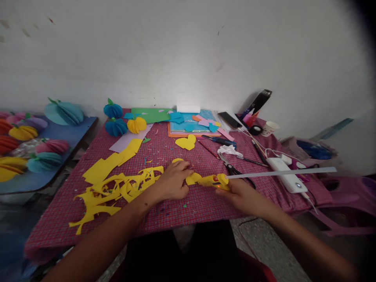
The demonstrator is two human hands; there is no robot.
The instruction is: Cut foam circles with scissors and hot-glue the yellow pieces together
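Observation:
My right hand is closed round a yellow hot glue gun, its small orange light lit and a long translucent glue stick jutting from its back. The nozzle points left, at a yellow paper piece by my left fingertips. My left hand holds that paper down against the table, fingers bent over it and covering part of it. Just beyond the knuckles another bit of yellow paper shows. Farther back lie several yellow paper rounds, overlapping one another.
Yellow paper offcuts spread over the checked tablecloth on the left. Finished paper pumpkins stand at the back left and on a blue table. Black-handled scissors, a phone and a white power strip are to the right.

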